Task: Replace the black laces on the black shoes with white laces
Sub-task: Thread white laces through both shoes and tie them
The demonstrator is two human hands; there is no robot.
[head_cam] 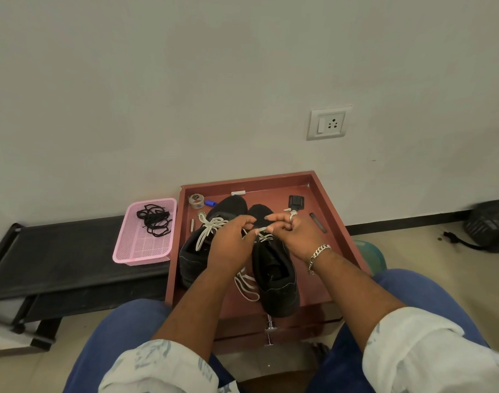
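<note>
Both hands' fingers pinch white lace (261, 230) over right black shoe (276, 282) – left hand (231, 245), right hand (295, 234)

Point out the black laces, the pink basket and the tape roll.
black laces (154, 219), head view, middle of the tangle
pink basket (142, 260), head view, near wall
tape roll (196, 201), head view, top face

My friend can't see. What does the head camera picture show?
Both hands, left hand and right hand, pinch a white lace over the right black shoe on a red tray. Black laces lie in a pink basket.
</note>
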